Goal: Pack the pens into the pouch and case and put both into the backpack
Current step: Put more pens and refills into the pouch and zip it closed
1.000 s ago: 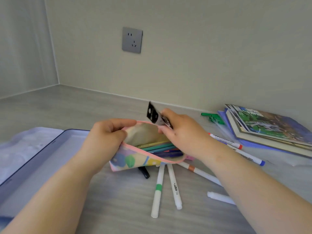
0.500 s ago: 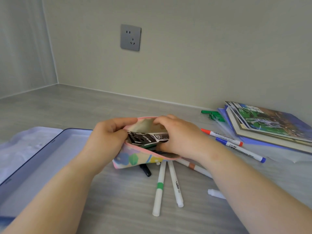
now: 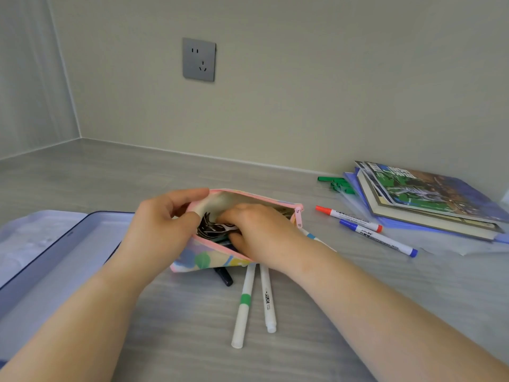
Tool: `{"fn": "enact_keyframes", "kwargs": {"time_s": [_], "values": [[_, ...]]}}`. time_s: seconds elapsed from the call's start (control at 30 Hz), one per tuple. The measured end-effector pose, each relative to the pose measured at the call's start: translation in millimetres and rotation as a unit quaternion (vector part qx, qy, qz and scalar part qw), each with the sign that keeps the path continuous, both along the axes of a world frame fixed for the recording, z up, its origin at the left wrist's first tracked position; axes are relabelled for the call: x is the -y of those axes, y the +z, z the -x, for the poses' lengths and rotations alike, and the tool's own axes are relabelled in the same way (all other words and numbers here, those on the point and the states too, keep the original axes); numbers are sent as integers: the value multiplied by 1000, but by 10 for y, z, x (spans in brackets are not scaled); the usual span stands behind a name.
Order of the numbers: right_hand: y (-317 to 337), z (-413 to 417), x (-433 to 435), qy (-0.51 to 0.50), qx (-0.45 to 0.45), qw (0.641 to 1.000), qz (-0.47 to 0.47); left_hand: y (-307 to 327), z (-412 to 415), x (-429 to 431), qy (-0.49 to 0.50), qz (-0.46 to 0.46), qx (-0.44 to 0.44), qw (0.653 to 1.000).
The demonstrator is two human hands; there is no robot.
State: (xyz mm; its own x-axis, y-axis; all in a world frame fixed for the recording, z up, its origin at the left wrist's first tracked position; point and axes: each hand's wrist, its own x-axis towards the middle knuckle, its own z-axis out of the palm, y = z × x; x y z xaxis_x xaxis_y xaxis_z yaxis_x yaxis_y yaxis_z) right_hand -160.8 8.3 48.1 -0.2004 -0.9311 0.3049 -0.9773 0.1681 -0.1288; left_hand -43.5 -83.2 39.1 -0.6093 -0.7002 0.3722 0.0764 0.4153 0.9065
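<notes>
The left hand (image 3: 162,230) pinches the near-left edge of the pastel pouch (image 3: 209,257), its fingers closed on the fabric and holding the mouth open on the grey worktop (image 3: 192,326). The right hand (image 3: 259,232) reaches into the opening, fingers curled around a black-and-white marker (image 3: 214,230) lying among pens inside. Two white pens (image 3: 256,299) lie just in front of the pouch, a red-capped marker (image 3: 348,218) and a blue-capped marker (image 3: 377,238) to its right beside stacked books (image 3: 429,197), and the open case (image 3: 55,257) sits at left
</notes>
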Motion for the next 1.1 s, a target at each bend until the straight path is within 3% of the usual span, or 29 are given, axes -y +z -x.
{"fn": "enact_keyframes", "kwargs": {"time_s": [0.2,0.4,0.53,0.73,0.9,1.1], "values": [[104,-3,-58,47,124,990,52,-7,20,68,37,-3,-12,999],[423,201,-326,-23,199,973,112,-8,11,101,78,-6,-27,997],[419,413,-678,-78,226,968,72,-18,9,181,88,-49,-60,993],[96,636,-1042,-183,156,971,-2,-21,28,96,68,6,-46,997],[-137,561,-868,-171,113,978,-41,-24,44,-57,60,69,3,996],[-194,525,-659,-161,-7,985,-60,-53,52,-64,50,83,48,994]]}}
